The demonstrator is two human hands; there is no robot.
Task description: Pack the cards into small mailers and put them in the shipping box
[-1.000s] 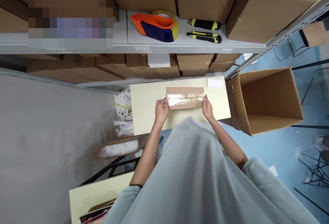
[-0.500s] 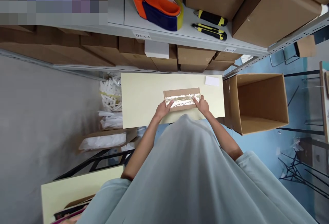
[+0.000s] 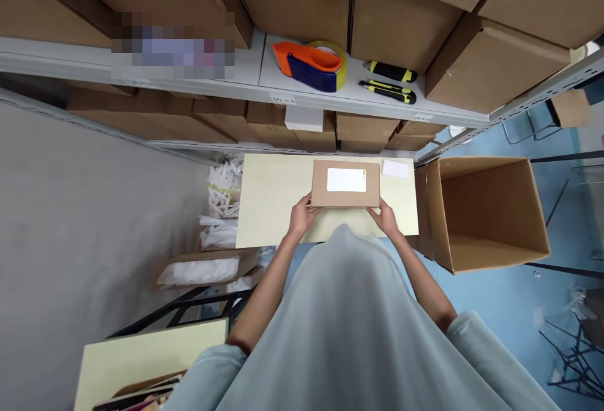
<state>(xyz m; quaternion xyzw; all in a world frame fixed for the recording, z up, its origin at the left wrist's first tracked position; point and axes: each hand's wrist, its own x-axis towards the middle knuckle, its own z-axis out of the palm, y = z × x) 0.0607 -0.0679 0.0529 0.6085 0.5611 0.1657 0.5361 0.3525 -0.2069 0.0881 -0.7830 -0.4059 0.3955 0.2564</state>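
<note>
A small brown cardboard box (image 3: 321, 184) is held level over the pale yellow table (image 3: 271, 209), its white label (image 3: 346, 179) facing up. My left hand (image 3: 303, 214) grips the box at its lower left corner, thumb along the near side. At the lower right corner my right hand (image 3: 384, 217) grips it the same way. The fingers under the box are partly hidden. Just past its right end, a white slip of paper (image 3: 395, 168) lies on the table.
A large open carton (image 3: 491, 209) stands right of the table. Above the far edge runs a grey shelf (image 3: 255, 77) with a tape dispenser (image 3: 311, 65), utility knives (image 3: 389, 91) and several brown boxes (image 3: 292, 2). White packing scraps (image 3: 224, 187) are at the left.
The box has been turned over: its shiny taped side faced up before, and now the labelled side does. Both hands have shifted to its near corners. The camera view has tilted upward.
</note>
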